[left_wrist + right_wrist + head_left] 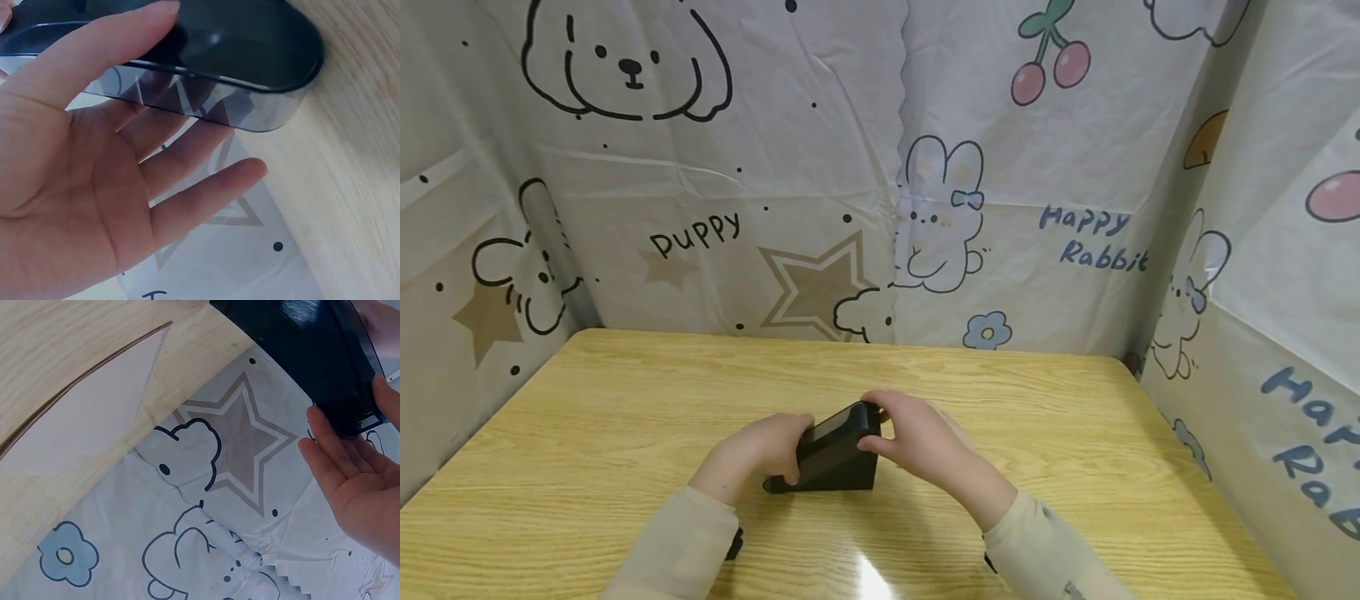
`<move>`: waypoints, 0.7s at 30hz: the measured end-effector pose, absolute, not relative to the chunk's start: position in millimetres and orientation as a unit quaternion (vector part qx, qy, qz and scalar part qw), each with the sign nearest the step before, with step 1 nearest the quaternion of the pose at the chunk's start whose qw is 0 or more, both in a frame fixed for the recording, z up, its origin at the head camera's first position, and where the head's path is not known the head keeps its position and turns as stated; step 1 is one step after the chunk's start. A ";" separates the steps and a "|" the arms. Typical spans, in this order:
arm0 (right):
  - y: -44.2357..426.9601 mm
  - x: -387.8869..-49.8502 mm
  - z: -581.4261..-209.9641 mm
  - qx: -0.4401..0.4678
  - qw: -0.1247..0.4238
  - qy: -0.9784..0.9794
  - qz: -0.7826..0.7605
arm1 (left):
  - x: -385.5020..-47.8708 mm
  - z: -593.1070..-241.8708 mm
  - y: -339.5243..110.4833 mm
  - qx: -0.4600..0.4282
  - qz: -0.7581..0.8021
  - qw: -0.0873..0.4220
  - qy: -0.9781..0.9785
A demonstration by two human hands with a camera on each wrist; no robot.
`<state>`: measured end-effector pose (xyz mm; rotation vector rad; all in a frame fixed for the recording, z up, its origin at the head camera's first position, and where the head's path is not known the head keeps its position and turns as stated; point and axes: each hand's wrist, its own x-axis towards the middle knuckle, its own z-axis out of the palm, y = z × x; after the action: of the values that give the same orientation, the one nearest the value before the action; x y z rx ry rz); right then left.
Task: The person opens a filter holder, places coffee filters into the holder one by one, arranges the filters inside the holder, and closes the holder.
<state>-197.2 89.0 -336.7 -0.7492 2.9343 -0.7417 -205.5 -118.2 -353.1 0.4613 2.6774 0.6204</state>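
Observation:
A black wedge-shaped case (838, 467) with a clear smoky side stands on the wooden table, its taller end on the right. My left hand (767, 446) grips its lower left part; in the left wrist view that hand (112, 162) has the thumb on the dark top (250, 44) and fingers behind the clear side, the little finger free. At the raised right end, my right hand (917, 433) holds the corner between thumb and fingers. The right wrist view shows the right hand (362, 487) around the end of the dark case (312, 350).
Behind the wooden table (662, 375) hangs a white printed cloth (820, 167), with another cloth side on the right. A pale, thin flat piece with a brown edge (81, 419) shows beside the case in the right wrist view.

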 end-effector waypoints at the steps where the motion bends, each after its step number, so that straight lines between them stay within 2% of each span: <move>1: 88.8 -197.1 -336.6 -0.239 0.013 0.941 -0.240 | -205.7 -353.1 -118.7 0.163 0.221 0.178 0.945; 7: 88.7 -196.8 -336.3 -0.231 0.022 0.938 -0.259 | -208.4 -353.4 -119.3 0.163 0.223 0.189 0.942; 15: 91.7 -197.4 -337.5 -0.237 0.019 0.932 -0.274 | -208.1 -359.3 -125.7 0.156 0.233 0.239 0.930; 21: 93.6 -198.2 -338.6 -0.240 0.020 0.929 -0.282 | -206.1 -363.0 -131.3 0.150 0.253 0.240 0.925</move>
<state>-198.2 93.6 -338.6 -0.7435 2.8809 -0.8750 -206.1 -131.3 -363.0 0.4110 2.5326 0.6923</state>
